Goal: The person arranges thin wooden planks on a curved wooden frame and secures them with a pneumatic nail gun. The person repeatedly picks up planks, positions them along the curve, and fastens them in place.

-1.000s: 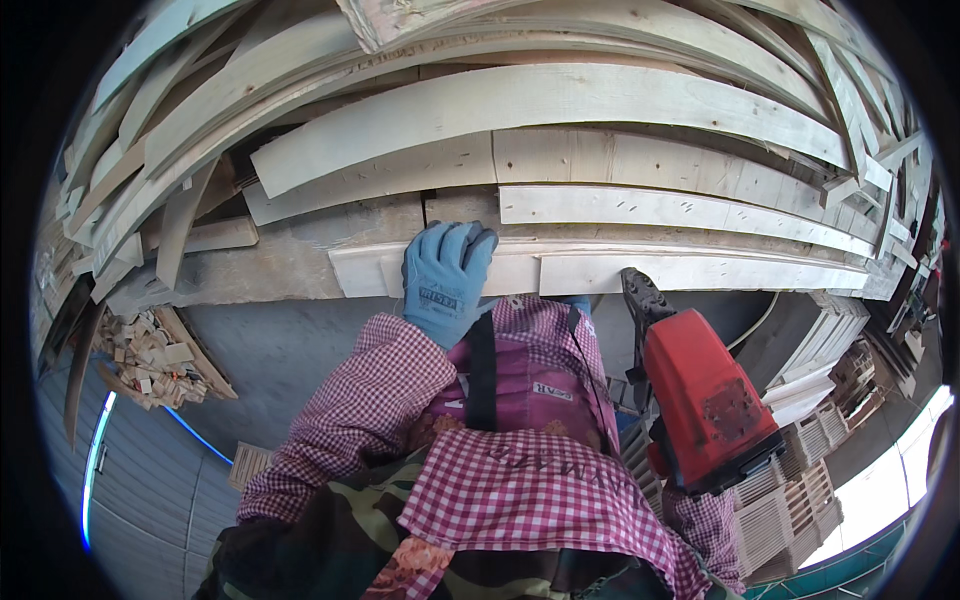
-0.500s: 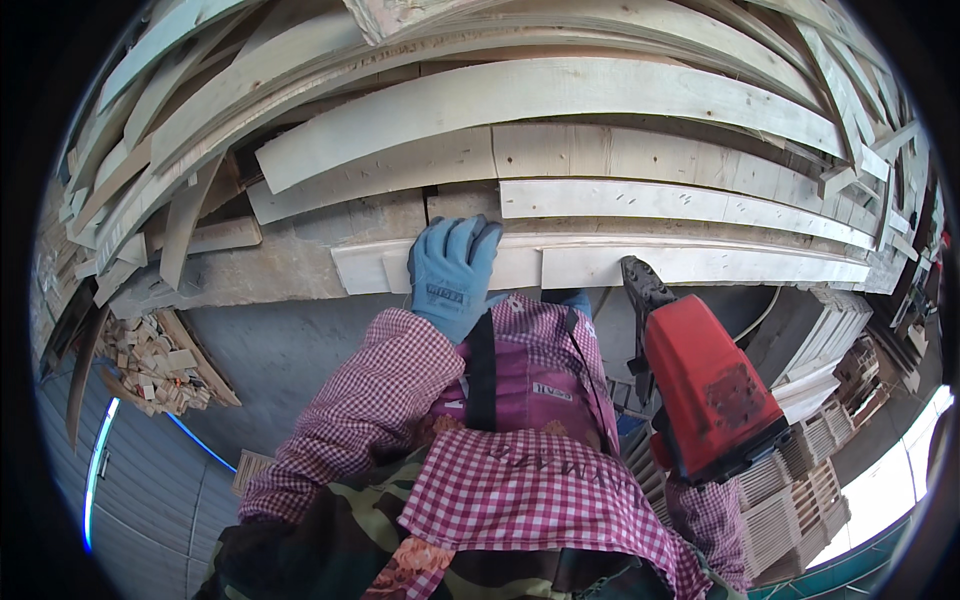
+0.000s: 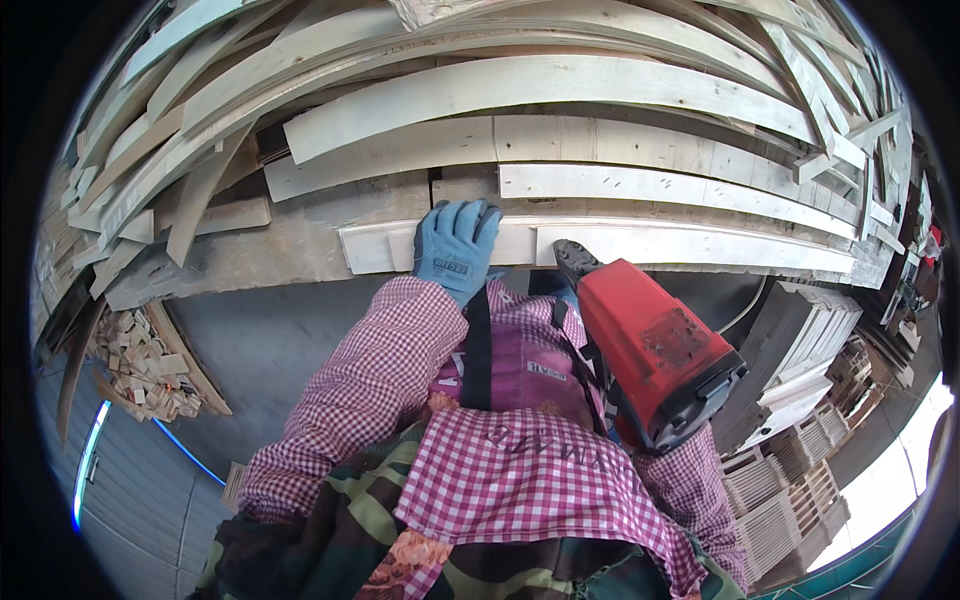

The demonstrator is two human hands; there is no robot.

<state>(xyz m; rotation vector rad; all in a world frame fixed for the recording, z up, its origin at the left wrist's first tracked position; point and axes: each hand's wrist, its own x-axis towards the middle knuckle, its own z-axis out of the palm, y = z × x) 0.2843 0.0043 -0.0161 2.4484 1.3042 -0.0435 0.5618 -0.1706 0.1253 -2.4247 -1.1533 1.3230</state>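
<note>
My left hand (image 3: 455, 250), in a blue work glove, is closed over pale wooden strips (image 3: 515, 243) at the bench's near edge. Its fingers reach across to the far edge of the strips; the thumb is mostly hidden. Another wooden strip (image 3: 700, 248) lies on top, its left end just right of that hand. A red nail gun (image 3: 650, 340) with a scuffed housing is held to the right of my body. Its black nose sits at the top strip's left end; whether they touch, I cannot tell. The nail gun hides my right hand, whose checked sleeve runs up to the handle.
Behind the strips, long thin boards (image 3: 560, 85) are heaped along the bench (image 3: 380, 200). A separate strip with marks (image 3: 680, 190) lies just beyond. Small wood offcuts (image 3: 145, 365) fill a spot at lower left. Stacked wooden pieces (image 3: 790, 370) stand at right, near a pale hose (image 3: 745, 312).
The nail gun has moved left along the top strip, its nose now near that strip's left end. My left hand stays on the strips. The whole view has shifted slightly.
</note>
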